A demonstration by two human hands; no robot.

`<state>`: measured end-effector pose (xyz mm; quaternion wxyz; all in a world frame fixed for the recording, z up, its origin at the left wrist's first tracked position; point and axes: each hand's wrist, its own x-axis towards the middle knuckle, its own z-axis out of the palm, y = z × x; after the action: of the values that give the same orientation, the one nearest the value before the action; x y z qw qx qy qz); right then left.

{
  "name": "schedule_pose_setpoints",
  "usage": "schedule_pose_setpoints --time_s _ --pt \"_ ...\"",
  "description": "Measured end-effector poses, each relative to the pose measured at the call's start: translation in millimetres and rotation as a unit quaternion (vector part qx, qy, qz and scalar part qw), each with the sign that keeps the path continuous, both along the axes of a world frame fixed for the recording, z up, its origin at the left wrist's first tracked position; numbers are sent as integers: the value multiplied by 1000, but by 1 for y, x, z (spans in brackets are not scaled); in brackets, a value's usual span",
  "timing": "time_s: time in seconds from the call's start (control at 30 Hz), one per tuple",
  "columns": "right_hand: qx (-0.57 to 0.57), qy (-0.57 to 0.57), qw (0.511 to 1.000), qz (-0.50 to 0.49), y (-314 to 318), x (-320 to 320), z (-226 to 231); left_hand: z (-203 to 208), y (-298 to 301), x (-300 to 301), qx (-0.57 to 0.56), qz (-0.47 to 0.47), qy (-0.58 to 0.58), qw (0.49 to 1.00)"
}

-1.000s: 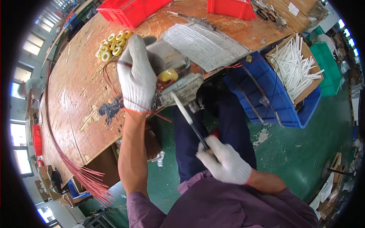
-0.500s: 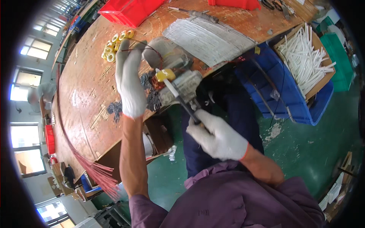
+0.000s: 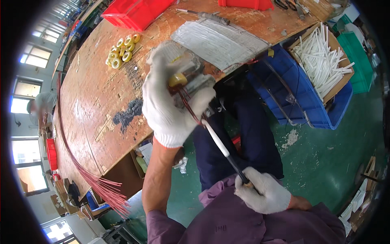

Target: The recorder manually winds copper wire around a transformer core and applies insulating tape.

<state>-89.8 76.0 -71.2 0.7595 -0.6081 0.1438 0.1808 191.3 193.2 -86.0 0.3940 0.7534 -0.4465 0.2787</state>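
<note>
My left hand (image 3: 168,107), in a white knitted glove, is curled around dark red wires (image 3: 186,102), with its thumb on their near side. The wires come from a yellow-wrapped piece (image 3: 177,80) beside the palm, above a greyish metal block (image 3: 201,83). They run down to a white sleeve (image 3: 216,139), in line with a thin black rod-like piece (image 3: 237,168). Lower right, my gloved right hand (image 3: 262,192) is closed on the black piece's near end, where a tan bit shows. The left fingertips are blurred.
Yellow tape rolls (image 3: 122,51), dark fibre scraps (image 3: 129,115), a grey flat board (image 3: 219,42) and a red bin (image 3: 136,12) lie on the wooden table (image 3: 91,110). Pink wires (image 3: 105,189) hang over its left edge. Right stands a blue crate (image 3: 280,87) with white tubes (image 3: 323,67).
My right hand has drawn back toward my body with the black piece and white sleeve. My left hand has moved down and right from beside the coil, and now closes around the wires.
</note>
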Motion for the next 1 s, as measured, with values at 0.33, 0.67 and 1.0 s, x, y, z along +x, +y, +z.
schedule_pose_setpoints --time_s 0.33,0.67,1.0 --pt "-40 -107 993 -35 19 114 -26 57 -21 79 -68 3 344 936" --pt "163 -68 984 -29 -2 129 -30 -16 -8 127 27 -104 376 921" --pt "296 105 949 -13 3 26 -46 12 25 22 70 -108 200 971"
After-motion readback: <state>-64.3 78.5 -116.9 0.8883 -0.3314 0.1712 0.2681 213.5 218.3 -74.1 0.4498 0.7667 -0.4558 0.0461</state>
